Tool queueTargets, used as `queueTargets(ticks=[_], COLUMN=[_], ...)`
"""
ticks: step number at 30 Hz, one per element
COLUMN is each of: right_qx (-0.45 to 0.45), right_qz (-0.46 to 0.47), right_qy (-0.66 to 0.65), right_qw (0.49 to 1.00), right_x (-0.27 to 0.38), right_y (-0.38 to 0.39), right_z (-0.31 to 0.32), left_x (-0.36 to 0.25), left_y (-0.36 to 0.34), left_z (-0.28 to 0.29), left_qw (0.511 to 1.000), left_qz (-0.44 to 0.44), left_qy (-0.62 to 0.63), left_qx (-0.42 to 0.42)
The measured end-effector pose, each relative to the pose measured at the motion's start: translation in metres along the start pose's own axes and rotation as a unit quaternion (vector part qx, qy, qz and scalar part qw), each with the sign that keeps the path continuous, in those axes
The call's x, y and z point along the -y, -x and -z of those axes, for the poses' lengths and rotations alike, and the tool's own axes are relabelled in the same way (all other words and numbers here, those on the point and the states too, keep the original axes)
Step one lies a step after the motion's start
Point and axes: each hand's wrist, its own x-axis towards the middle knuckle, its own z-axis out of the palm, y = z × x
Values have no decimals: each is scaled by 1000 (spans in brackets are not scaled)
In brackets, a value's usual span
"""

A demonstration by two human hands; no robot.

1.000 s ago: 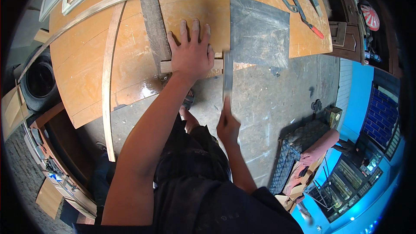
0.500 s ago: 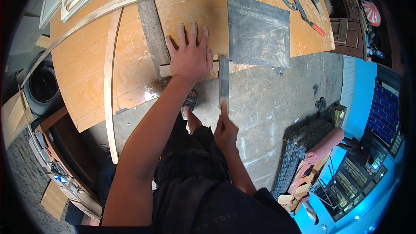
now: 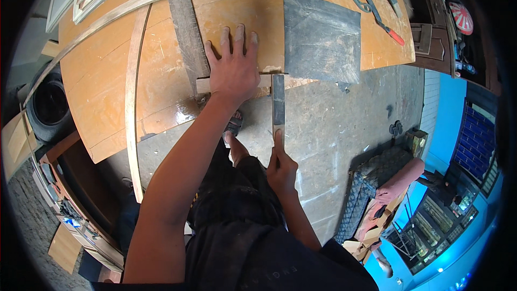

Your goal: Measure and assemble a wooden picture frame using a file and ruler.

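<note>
My left hand (image 3: 233, 70) lies flat with fingers spread. Its palm presses a short wooden strip (image 3: 203, 85) against the near edge of the orange-brown worktop (image 3: 102, 108). My right hand (image 3: 282, 172) is closed around the pale handle of a flat-bladed tool (image 3: 278, 102), the index finger stretched along it. The dark, straight metal blade points away from me, and its far end lies across the strip's right part. Whether it is a saw or a file I cannot tell. Just right of the blade's tip, a dark square sheet (image 3: 322, 35) overhangs the worktop's edge.
Long pale battens (image 3: 132, 108) and a grey board (image 3: 183, 27) lie on the worktop's left. Pliers-like tools and one with a red grip (image 3: 395, 36) sit at its far right. A tyre (image 3: 49, 106) stands left; a dark quilted piece (image 3: 371, 188) rests on the floor right.
The flat-bladed tool has come slightly back toward me, and its blade is sharper now than before. My left hand remains on the strip; the whole view has shifted a little.
</note>
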Motion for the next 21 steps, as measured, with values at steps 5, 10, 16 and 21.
queueTargets(ticks=[5,10,16,21], right_qx=[-77,-42,-36,-79], right_qz=[61,48,27,56], right_qy=[-16,12,12,1], right_qw=[995,998,999,995], right_x=[16,12,8,23], right_y=[-112,-50,-43,-121], right_z=[-17,-19,-19,-20], left_x=[-1,3,0,1], left_y=[0,3,1,3], left_z=[0,-1,1,-3], left_qw=[1000,1000,1000,1000], left_qz=[-3,4,-1,-1], left_qy=[9,17,18,15], left_qx=[-2,-8,-14,-20])
